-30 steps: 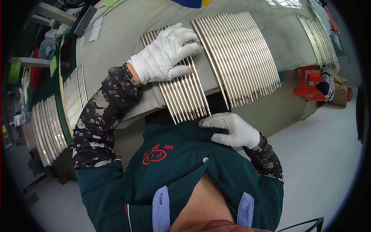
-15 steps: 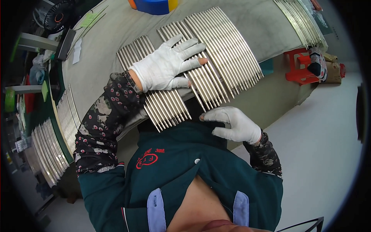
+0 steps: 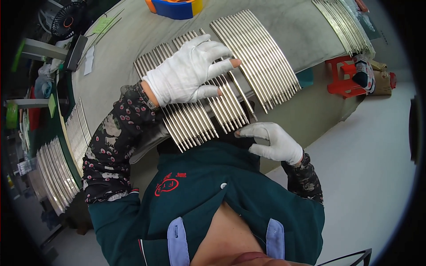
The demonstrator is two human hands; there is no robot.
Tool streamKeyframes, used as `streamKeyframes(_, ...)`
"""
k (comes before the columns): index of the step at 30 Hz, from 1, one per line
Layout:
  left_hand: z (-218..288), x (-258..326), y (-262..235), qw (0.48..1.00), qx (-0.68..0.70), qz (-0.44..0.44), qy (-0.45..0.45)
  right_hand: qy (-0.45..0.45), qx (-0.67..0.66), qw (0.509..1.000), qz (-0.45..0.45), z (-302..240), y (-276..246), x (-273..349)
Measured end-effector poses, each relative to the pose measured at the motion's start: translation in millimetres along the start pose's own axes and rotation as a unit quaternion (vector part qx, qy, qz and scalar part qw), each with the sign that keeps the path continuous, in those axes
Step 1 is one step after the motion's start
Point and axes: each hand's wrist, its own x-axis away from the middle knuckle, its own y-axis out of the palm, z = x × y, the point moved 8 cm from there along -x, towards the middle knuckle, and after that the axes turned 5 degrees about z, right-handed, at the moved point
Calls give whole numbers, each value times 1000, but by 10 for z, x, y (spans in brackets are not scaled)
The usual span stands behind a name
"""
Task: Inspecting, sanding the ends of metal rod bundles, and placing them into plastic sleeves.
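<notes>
Shiny thin metal rods lie side by side in rows on the grey tabletop, their near ends past its edge. My left hand (image 3: 188, 71), in a white glove with bare thumb and index tips, rests across the left row (image 3: 191, 122) and the middle row (image 3: 228, 104). Its fingers are spread and hide part of the rods. One lone rod (image 3: 242, 94) lies between the middle row and the wider right row (image 3: 257, 57). Below the near rod ends is my right hand (image 3: 275, 141), also gloved, fingers curved and thumb apart, with nothing visible in it. Whether its fingertips touch a rod is unclear.
A blue, orange and yellow object (image 3: 177, 9) stands at the table's far edge. More rods (image 3: 341, 26) lie at the far right, and others (image 3: 57, 173) at the left. A red stool (image 3: 344, 77) stands beyond the table; a black fan (image 3: 68, 21) is at upper left.
The middle row has shifted left toward the left row, and one rod now lies apart from it. My left hand has changed position slightly over the rods; my right hand has moved slightly right.
</notes>
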Motion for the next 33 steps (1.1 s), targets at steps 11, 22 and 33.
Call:
streamKeyframes(11, -20, -573, 604, 999, -27, -29, 16, -17, 5, 999, 42, -149, -289, 166)
streamKeyframes(22, 14, -66, 171, 995, 45, -88, -4, -35, 265, 875, 404, -131, -1613, -228)
streamKeyframes(33, -360, -637, 432, 994, 42, 23, -99, 38, 342, 914, 215, 46, -1443, -960)
